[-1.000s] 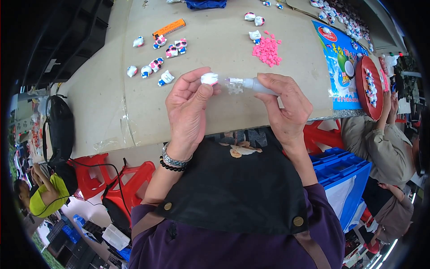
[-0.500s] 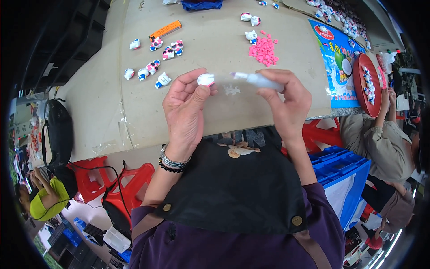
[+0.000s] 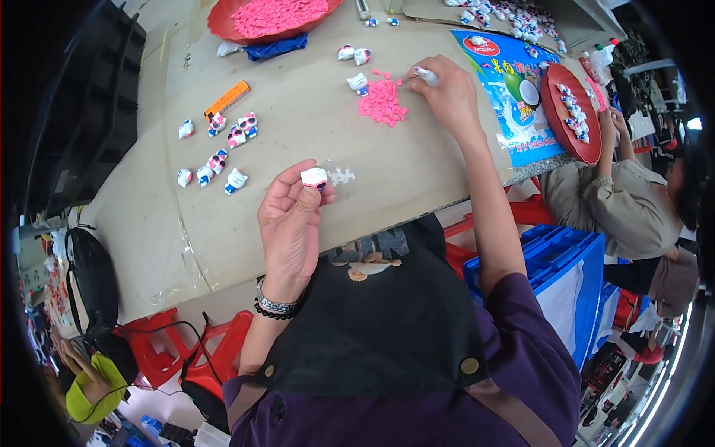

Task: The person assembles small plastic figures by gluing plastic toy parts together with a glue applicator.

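Pinched between the thumb and fingers of my left hand [image 3: 289, 223] is a small white figurine head [image 3: 313, 178] with dark-lensed pink glasses on it. My right hand [image 3: 452, 93] is stretched forward over the table, closed round a white squeeze bottle [image 3: 427, 76] with a narrow tip; most of the bottle is hidden by the fingers. Just left of that hand lies a heap of small pink pieces [image 3: 383, 102]. A white and blue cat figurine [image 3: 358, 83] stands against the heap's left side, and two figurine heads [image 3: 354, 54] rest beyond it.
Several finished-looking figurines [image 3: 237, 134] stand on the left of the table [image 3: 298, 112], near an orange box [image 3: 227, 100]. A red tray [image 3: 223, 30] of pink pieces is at the far edge. A blue printed sheet [image 3: 506, 97] and a red dish [image 3: 555, 112] lie right.
My right hand has moved forward with the bottle, away from the figurine head to beside the pink heap. My left hand still holds the head, its glasses now showing. The view has shifted.
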A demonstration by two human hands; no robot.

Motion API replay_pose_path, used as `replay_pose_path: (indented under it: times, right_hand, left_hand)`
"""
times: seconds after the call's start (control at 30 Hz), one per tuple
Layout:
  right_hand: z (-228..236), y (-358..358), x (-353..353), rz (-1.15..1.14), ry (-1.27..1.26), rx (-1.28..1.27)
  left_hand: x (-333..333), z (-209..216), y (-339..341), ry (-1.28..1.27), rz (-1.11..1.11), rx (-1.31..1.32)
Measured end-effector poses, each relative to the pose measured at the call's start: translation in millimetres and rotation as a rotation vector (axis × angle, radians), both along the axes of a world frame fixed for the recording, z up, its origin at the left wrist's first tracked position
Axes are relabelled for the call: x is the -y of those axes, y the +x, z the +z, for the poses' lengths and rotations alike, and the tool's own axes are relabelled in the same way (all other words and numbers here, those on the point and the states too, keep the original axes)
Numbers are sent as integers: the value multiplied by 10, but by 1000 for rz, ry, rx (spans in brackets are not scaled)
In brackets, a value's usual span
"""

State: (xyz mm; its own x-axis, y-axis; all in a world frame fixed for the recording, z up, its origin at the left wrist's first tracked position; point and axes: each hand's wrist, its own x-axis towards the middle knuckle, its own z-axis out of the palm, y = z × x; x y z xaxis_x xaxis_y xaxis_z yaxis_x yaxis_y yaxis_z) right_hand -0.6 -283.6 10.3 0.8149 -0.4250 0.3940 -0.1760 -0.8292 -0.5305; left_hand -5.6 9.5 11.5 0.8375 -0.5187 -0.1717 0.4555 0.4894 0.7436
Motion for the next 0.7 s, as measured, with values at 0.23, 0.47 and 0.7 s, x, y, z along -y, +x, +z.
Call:
replay_pose_path:
  times: [0.23, 0.47, 0.7]
  right_hand:
    - [16, 172, 66, 119, -116, -199]
    - [-50, 40, 112, 122, -49, 6]
    - [422, -401, -853, 341, 650, 139]
  left_hand:
    - [-3, -3, -28, 12, -15, 2]
    - [69, 25, 35, -10, -7, 8]
    - [108, 29, 113, 17, 46, 64]
